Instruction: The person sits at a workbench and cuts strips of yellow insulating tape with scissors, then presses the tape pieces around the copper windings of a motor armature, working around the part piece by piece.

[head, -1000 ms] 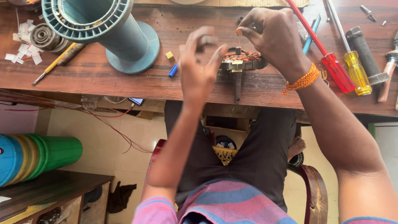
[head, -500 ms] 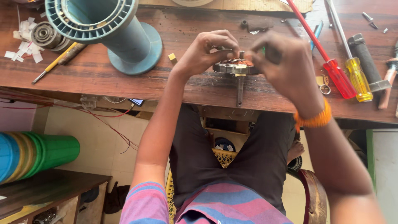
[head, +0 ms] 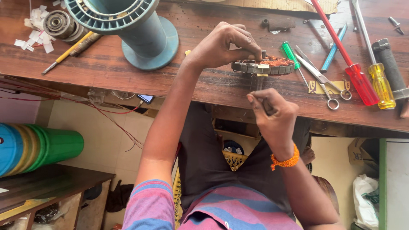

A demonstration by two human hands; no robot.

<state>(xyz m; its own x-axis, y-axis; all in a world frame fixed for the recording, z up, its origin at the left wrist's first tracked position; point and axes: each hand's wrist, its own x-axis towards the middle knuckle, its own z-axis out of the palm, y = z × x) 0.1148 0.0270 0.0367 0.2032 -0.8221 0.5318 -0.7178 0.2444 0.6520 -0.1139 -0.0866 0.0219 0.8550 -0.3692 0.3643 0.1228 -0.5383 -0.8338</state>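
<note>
- Head view: left hand (head: pixel 226 47) is curled over the wound stator (head: pixel 263 66), fingertips pinching its top edge. The stator sits on the wooden desk (head: pixel 204 85), near the front edge.
- Right hand (head: pixel 272 113) is closed up just below it, fingers pressed together around something thin; can't tell what.
- Scissors (head: pixel 321 81), red screwdriver (head: pixel 341 51) and yellow screwdriver (head: pixel 375 72) lie off to the right, with a teal spool (head: pixel 136 34) on the left.

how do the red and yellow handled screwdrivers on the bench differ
The red-handled screwdriver has a red shaft and lies slanted; the yellow-handled screwdriver has a bare metal shaft and lies closer to upright in the view. The red handle sits nearer the scissors. Both have translucent handles, side by side on the wooden bench, untouched by either hand.
</note>
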